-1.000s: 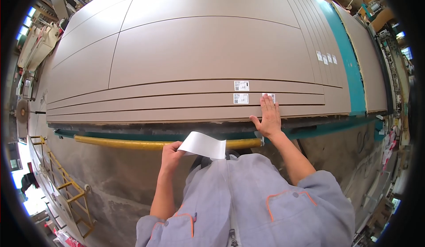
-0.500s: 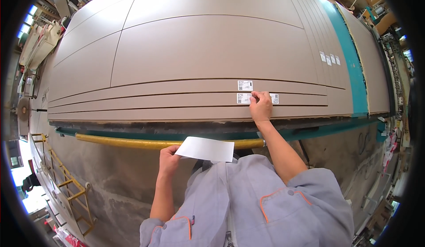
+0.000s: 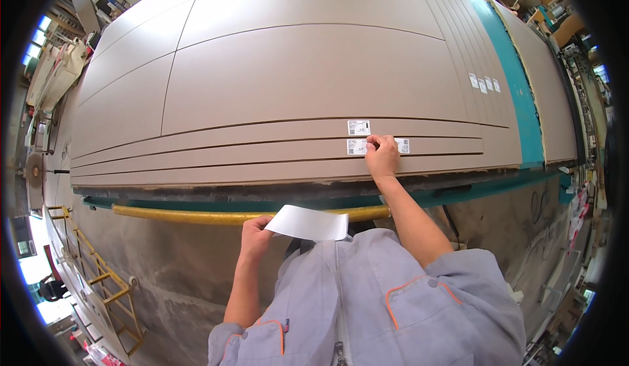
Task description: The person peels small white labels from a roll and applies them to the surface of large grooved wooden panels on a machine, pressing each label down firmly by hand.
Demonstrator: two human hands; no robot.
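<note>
My left hand (image 3: 254, 236) pinches a white paper sheet (image 3: 308, 223) by its left end. The sheet bows slightly in front of my body, and its visible side is blank. My right hand (image 3: 384, 157) is on the front strips of a large beige panel (image 3: 314, 71), its thumb and forefinger pressed together. Whatever sits between those fingertips is hidden. A white printed label (image 3: 356, 146) lies by the fingertips, and the end of another label (image 3: 403, 146) shows past the knuckles. One more label (image 3: 358, 127) is stuck on the strip behind.
Several small labels (image 3: 483, 85) sit on the narrow strips at right. A teal band (image 3: 517, 91) borders the panel there. A yellow tube (image 3: 190, 215) runs along the table's front edge. Yellow metal frames (image 3: 108, 287) stand on the floor at left.
The view has shifted slightly. My left hand and the sheet have moved a little to the right, and the sheet has tilted. My right hand stays at the same labels.
</note>
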